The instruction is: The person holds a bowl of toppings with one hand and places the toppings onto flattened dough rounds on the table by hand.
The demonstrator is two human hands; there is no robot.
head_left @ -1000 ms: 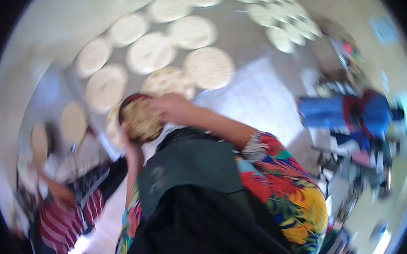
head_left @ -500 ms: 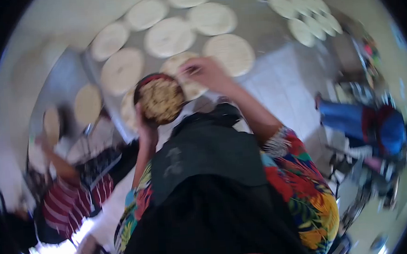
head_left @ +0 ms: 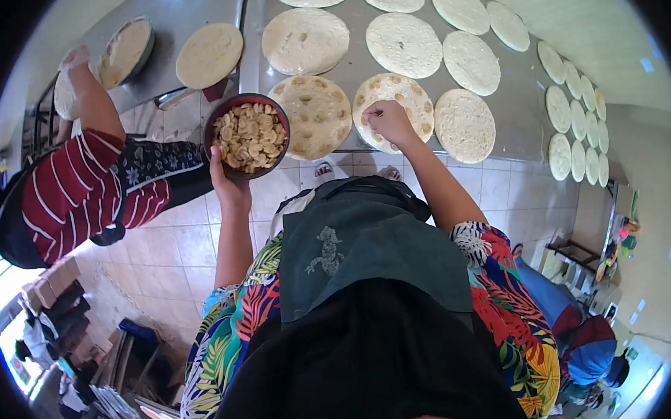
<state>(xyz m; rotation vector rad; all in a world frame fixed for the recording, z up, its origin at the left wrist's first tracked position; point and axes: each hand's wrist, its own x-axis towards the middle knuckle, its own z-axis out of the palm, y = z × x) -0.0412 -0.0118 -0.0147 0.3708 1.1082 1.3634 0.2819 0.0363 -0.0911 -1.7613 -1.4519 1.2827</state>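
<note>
My left hand [head_left: 228, 181] grips a dark bowl with a red inner rim [head_left: 209, 133] by its lower left side. Pale brown slices [head_left: 250, 138], perhaps mushroom or banana, fill the bowl. Over a round flat dough base [head_left: 413, 97] my right hand [head_left: 389, 123] is closed, its fingertips pinched together; what they hold, if anything, is too small to make out. Slices lie around that base's edge. To its left, another dough base [head_left: 311, 117] bears several spread slices. A plain dough base [head_left: 466, 126] is on the right of my right hand.
Several more dough rounds [head_left: 404, 45] cover the metal table [head_left: 342, 69], and smaller rounds [head_left: 557, 109] lie at its right end. On the left, a co-worker in a striped shirt [head_left: 73, 195] reaches toward a pan [head_left: 145, 48]. Another person in blue [head_left: 590, 347] stands at lower right.
My view has turned, and the table now appears farther right. My right hand is now over the base with slices around its edge. The bowl stays in my left hand.
</note>
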